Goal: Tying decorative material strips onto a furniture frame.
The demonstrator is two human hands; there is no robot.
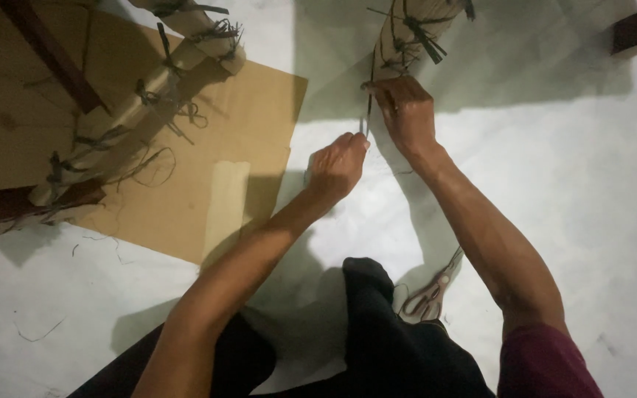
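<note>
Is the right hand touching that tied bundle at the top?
Touching. The head view shows the right hand with its fingertips against the lower end of the bundle, pinching a thin strand there.

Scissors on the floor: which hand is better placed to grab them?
Right, probably. The scissors lie just beside the right forearm, on that side of the knee. But the right hand pinches the strand at the bundle; the left hand holds its lower end.
</note>
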